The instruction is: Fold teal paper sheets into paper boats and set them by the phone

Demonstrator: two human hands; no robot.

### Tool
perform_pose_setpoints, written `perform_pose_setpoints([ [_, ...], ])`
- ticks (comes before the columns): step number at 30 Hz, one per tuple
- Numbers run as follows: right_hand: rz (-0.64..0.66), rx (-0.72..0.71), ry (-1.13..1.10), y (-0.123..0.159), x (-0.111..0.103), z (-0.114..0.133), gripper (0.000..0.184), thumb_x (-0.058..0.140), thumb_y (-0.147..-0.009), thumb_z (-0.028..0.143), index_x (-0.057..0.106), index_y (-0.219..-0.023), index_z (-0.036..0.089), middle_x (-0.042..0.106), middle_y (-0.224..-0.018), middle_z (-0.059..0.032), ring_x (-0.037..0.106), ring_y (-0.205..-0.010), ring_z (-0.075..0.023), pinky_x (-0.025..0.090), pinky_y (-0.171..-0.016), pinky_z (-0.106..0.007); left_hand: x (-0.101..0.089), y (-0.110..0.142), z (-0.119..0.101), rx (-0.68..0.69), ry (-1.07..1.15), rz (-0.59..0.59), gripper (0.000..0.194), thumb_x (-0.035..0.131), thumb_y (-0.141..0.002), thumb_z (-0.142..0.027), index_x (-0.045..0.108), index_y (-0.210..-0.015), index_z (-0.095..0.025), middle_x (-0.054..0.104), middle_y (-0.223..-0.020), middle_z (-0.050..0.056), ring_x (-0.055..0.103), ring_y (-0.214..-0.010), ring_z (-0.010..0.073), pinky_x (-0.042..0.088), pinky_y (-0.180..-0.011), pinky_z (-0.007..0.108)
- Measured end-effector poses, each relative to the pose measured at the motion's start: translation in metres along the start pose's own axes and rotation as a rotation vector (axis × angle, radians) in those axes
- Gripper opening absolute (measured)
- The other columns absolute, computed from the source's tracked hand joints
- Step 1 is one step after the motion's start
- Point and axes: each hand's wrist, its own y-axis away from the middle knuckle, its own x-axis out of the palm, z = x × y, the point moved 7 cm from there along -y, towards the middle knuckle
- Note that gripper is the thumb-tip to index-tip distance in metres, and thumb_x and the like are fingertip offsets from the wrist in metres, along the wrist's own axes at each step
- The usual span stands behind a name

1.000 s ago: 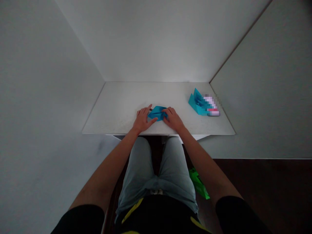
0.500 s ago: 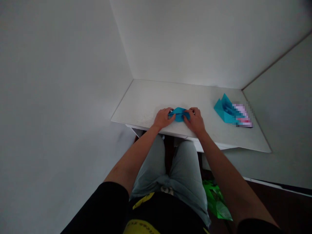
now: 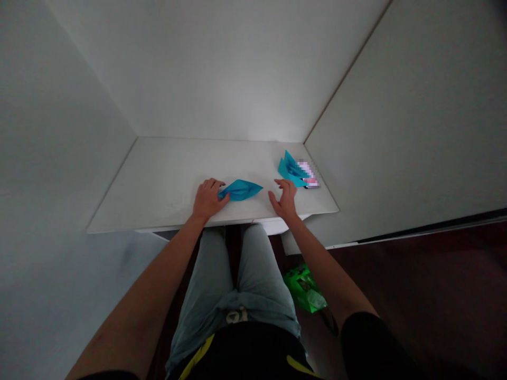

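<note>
Blue folded paper (image 3: 240, 190) lies long side to side on the white table (image 3: 158, 184). The left hand (image 3: 208, 200) is nearer, its fingers (image 3: 212, 184) close together on the paper's left tip. The right hand (image 3: 284, 199) sits just past the right tip, fingers spread, not touching.

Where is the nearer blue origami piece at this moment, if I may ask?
In the head view, the nearer blue origami piece lies on the white table, its left end touching the left hand, with the right hand beside it.
</note>
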Motion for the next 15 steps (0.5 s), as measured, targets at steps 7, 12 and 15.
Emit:
perform_pose_setpoints([
  [7, -0.157, 0.470, 0.316, 0.023, -0.087, -0.144, 0.064, 0.064, -0.093, 0.055, 0.051, -0.142, 0.016, 0.061, -0.133, -0.0224, 0.059, -0.121, -0.0394, 0.046, -0.111, -0.061, 0.004, 0.000, 0.007, -0.019, -0.026, -0.018, 0.044, 0.063, -0.094, -0.040, 0.063, -0.131, -0.015, 0.066, -0.130, 0.020, 0.060, -0.126, 0.0396, 0.048, -0.110, 0.054],
  [12, 0.027, 0.646, 0.438, 0.016, -0.068, -0.178, 0.092, 0.078, -0.080, 0.057, 0.044, -0.153, 0.014, 0.062, -0.144, -0.0247, 0.056, -0.132, -0.0446, 0.041, -0.116, -0.062, 0.005, 0.000, 0.011, -0.021, -0.012, -0.030, 0.050, 0.064, -0.092, -0.044, 0.059, -0.132, -0.016, 0.066, -0.129, 0.021, 0.059, -0.126, 0.0406, 0.050, -0.110, 0.056],
  [15, 0.087, 0.675, 0.428, 0.007, -0.055, -0.179, 0.089, 0.078, -0.081, 0.056, 0.045, -0.152, 0.015, 0.063, -0.142, -0.0251, 0.057, -0.130, -0.0446, 0.041, -0.114, -0.061, 0.004, 0.000, 0.013, -0.026, -0.020, -0.034, 0.051, 0.063, -0.091, -0.045, 0.058, -0.133, -0.016, 0.066, -0.128, 0.020, 0.060, -0.124, 0.0404, 0.051, -0.109, 0.056],
])
